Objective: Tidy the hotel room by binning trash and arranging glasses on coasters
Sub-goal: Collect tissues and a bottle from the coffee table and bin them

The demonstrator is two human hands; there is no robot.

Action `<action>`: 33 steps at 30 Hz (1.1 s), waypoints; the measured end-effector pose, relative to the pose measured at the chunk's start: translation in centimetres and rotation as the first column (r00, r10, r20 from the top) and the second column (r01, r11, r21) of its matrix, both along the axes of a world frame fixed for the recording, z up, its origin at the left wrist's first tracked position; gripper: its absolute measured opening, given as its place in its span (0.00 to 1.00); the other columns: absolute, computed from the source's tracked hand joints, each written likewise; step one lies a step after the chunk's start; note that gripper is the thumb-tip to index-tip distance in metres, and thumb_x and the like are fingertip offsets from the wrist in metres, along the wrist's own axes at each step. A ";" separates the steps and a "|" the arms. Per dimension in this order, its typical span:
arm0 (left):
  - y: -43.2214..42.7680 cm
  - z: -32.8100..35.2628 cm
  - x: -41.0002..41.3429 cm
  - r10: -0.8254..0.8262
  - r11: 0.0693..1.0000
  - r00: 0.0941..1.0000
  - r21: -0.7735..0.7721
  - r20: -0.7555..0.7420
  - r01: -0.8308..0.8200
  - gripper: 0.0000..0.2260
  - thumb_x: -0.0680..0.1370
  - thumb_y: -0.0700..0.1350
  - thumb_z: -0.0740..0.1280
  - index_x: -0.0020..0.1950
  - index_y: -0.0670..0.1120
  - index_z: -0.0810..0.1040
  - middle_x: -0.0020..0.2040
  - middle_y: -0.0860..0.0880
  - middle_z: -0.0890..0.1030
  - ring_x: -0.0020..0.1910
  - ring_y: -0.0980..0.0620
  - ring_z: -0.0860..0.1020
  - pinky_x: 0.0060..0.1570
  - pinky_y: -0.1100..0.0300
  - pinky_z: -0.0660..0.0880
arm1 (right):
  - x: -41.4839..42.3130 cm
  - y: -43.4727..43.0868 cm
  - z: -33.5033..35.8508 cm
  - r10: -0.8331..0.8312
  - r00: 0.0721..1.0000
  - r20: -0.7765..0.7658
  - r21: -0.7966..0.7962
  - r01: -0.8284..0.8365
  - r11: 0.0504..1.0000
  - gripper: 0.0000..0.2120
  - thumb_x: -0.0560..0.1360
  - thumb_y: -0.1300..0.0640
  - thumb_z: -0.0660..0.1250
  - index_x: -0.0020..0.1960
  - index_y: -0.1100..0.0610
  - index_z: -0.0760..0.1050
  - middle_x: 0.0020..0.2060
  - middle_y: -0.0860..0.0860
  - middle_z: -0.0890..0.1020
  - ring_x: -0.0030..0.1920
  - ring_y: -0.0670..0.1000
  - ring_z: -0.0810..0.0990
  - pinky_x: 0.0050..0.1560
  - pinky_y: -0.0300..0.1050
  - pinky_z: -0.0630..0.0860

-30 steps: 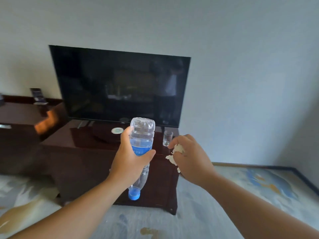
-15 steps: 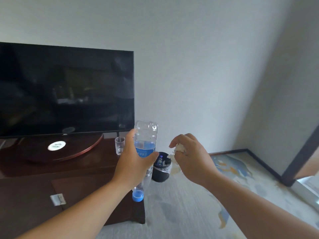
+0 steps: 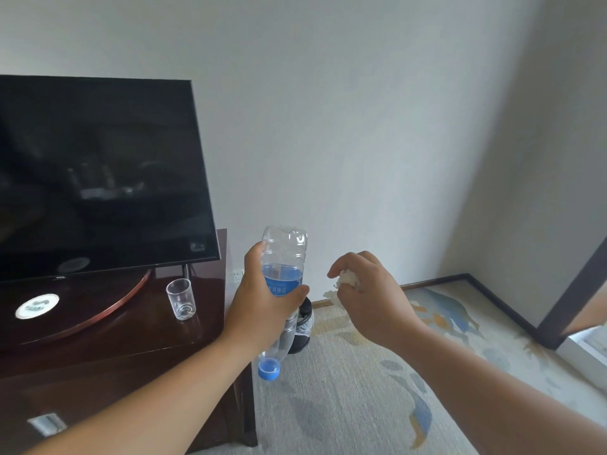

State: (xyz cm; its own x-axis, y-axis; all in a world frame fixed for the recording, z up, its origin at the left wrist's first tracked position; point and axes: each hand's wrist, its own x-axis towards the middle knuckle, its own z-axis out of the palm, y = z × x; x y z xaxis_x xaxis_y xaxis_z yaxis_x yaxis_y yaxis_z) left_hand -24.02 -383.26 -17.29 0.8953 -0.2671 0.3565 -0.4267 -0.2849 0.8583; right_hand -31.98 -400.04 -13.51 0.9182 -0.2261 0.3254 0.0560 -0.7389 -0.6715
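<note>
nearest, with the left hand (image 3: 262,310): gripping a clear plastic bottle (image 3: 284,257) round its labelled middle, upside down, blue cap (image 3: 269,371) lowest, seemingly empty or close to it. just beside, with the right hand (image 3: 371,303): closed over a crumpled white tissue (image 3: 348,279), with a scrap poking out by the knuckles. both hands held out in the air above the carpet (image 3: 361,405), apart from each other and touching nothing else.

just beyond and below the bottle: a small dark bin (image 3: 303,326) with a clear liner, standing on the floor at the corner of the counter (image 3: 131,343), mostly hidden behind the left hand and bottle. cannot tell how full.

further left, on the counter: one clear glass (image 3: 180,298), upright on bare wood, not on any coaster. well apart from it, a round white coaster (image 3: 37,306), by the look of it, lying on the round wooden base under the television (image 3: 98,175).

judged as the trash-binning step, mid-carry, with neither piece let go yet. next: bringing both hands over the mouth of the bin, then opening the fingers. probably best to drop the bottle cap end down, clear of the liner's edge, and to release the tissue low, being light and apt to drift. after that, glass onto coaster, not yet begun.
</note>
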 end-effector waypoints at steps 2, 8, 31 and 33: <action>-0.7 -0.4 2.3 -0.003 1.000 1.000 0.008 -0.014 0.003 0.36 0.70 0.53 0.75 0.69 0.63 0.55 0.56 0.64 0.70 0.51 0.62 0.74 0.41 0.74 0.68 | 2.1 -0.6 -0.2 0.002 1.000 -0.003 0.002 -0.002 1.000 0.15 0.72 0.62 0.59 0.43 0.40 0.71 0.47 0.38 0.71 0.40 0.37 0.74 0.32 0.30 0.70; -2.9 -0.5 10.7 -0.040 0.999 0.999 -0.024 -0.028 0.040 0.35 0.70 0.53 0.74 0.69 0.62 0.55 0.51 0.70 0.68 0.47 0.77 0.70 0.39 0.73 0.68 | 9.1 -2.5 0.3 -0.051 0.999 -0.013 -0.023 0.050 0.998 0.15 0.72 0.62 0.59 0.44 0.41 0.72 0.47 0.39 0.71 0.40 0.41 0.76 0.34 0.36 0.70; -16.9 -6.2 33.9 0.149 0.988 0.967 0.067 -0.204 -0.138 0.38 0.67 0.56 0.75 0.69 0.63 0.55 0.51 0.68 0.69 0.46 0.74 0.72 0.40 0.74 0.65 | 35.1 -18.4 -5.1 0.070 0.983 -0.167 0.071 -0.058 0.996 0.08 0.70 0.58 0.63 0.43 0.45 0.73 0.46 0.43 0.73 0.34 0.42 0.75 0.32 0.35 0.66; -18.6 -6.5 35.4 0.179 0.983 0.961 0.086 -0.213 -0.164 0.38 0.67 0.56 0.75 0.69 0.63 0.54 0.50 0.69 0.68 0.47 0.76 0.71 0.38 0.75 0.65 | 37.1 -20.4 -5.7 0.119 0.975 -0.190 0.084 -0.104 0.991 0.06 0.71 0.57 0.63 0.44 0.45 0.72 0.47 0.43 0.72 0.36 0.43 0.75 0.34 0.37 0.66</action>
